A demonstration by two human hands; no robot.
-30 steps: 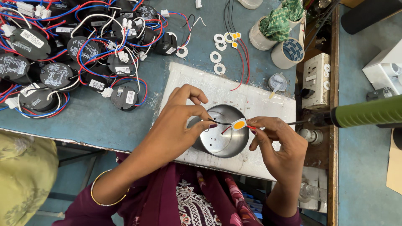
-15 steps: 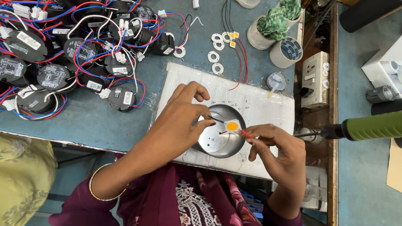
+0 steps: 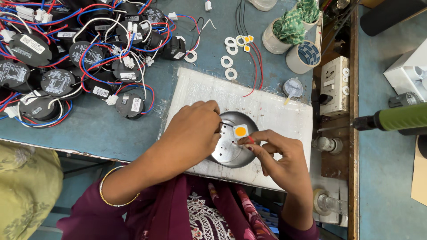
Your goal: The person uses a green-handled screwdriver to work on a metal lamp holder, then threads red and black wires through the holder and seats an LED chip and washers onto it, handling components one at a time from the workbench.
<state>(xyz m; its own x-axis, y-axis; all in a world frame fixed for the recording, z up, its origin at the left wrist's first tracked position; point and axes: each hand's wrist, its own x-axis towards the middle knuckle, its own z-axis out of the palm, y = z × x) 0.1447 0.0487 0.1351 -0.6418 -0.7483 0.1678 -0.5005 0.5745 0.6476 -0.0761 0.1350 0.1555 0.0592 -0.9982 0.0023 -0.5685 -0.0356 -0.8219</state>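
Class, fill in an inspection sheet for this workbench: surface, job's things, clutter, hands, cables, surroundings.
Surface: blue bench with a white pad on it.
Job's things: round metal dish on the pad; small square chip with an orange centre lying on it.
Clutter: white rings, two tape rolls, a small cap.
Hands: left hand rests on the dish; right hand pinches at the chip.
Cables: heap of black drivers with red, blue and white wires.
Surroundings: socket box, green tool.
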